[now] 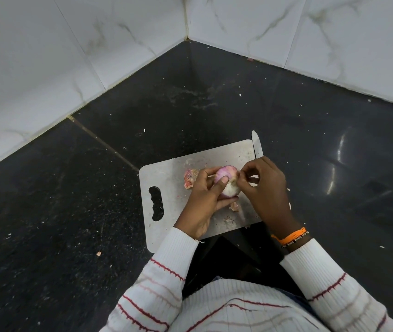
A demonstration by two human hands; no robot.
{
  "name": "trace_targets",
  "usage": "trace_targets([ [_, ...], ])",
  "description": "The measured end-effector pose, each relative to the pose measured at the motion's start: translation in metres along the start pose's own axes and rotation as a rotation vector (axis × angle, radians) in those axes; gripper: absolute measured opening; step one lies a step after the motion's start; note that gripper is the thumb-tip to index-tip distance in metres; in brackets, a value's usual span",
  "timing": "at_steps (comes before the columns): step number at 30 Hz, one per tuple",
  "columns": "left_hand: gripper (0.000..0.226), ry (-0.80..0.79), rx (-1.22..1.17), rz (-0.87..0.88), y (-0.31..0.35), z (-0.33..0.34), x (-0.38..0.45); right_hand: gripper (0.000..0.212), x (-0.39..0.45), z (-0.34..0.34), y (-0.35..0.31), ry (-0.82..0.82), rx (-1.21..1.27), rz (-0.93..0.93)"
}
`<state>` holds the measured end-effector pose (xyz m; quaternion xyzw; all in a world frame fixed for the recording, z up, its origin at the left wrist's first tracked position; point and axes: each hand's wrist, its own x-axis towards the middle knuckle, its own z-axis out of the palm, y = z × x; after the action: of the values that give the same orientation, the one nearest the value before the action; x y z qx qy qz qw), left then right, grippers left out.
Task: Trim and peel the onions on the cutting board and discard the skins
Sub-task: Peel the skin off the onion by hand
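An onion (227,180) is held above the cutting board (166,212) between the left hand (205,200) and right hand (265,188), skins (190,178) lying to its left, a knife (257,144) behind.

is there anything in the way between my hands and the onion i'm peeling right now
Nothing visible is in the way. The left hand already grips the onion above the cutting board, and the right hand pinches at its right side. The knife lies beyond, at the board's far edge.

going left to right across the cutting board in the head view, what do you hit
handle slot → skin scrap → left hand → onion → right hand; the knife lies at the board's far right corner.
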<state>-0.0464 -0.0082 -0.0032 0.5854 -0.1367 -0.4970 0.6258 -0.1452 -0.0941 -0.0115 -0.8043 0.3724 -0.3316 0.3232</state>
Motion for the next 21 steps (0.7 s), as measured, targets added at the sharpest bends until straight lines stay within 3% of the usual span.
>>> trace_targets([
  [8, 0.030, 0.025, -0.084, -0.011, 0.002, -0.003, 0.002, 0.018, 0.001, -0.002, 0.004, 0.039, 0.141, 0.103],
  [11, 0.029, 0.022, -0.085, -0.006, 0.002, -0.003, 0.001, 0.006, -0.001, 0.003, -0.002, 0.011, 0.134, 0.104],
  [16, 0.030, 0.013, -0.078, -0.003, 0.003, -0.003, 0.001, 0.013, -0.002, 0.004, -0.007, -0.018, 0.285, 0.107],
  [19, 0.027, -0.012, -0.049, -0.006, 0.001, -0.002, 0.001, 0.008, -0.001, 0.005, -0.003, -0.044, 0.407, 0.195],
  [21, 0.022, -0.019, -0.070, -0.024, 0.000, -0.001, 0.001, 0.018, 0.000, 0.005, 0.002, -0.014, 0.410, 0.237],
])
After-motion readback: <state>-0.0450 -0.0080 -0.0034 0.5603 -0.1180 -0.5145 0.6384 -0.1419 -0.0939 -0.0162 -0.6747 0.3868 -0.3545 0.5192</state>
